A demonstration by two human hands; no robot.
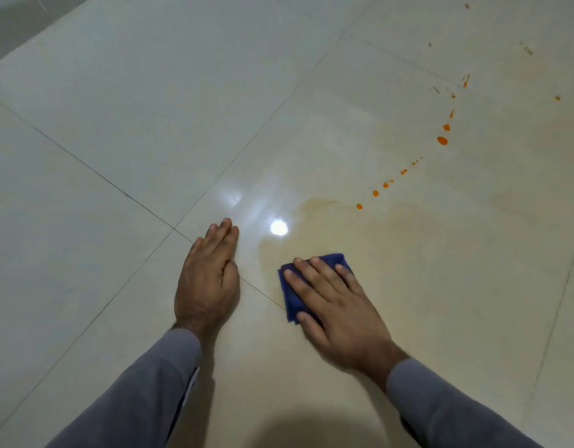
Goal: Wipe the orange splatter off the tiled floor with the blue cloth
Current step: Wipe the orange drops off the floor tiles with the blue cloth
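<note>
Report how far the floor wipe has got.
Looks done: only a faint orange smear shows by the cloth. In hand: the right hand presses the blue cloth flat on the tiled floor; the left hand rests flat beside it. Left: an arc of orange drops running up to the far right, untouched.

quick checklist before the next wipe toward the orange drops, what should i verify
1. Right hand flat on the blue cloth: ok.
2. Left hand braced flat on the tiled floor, apart from the cloth: ok.
3. Cloth folded and lying flat: ok.
4. Orange drops gone: not ok, a trail curves away ahead and to the right.
5. Pale smear beyond the cloth gone: not ok.
6. Underside of cloth clean: cannot tell.
</note>
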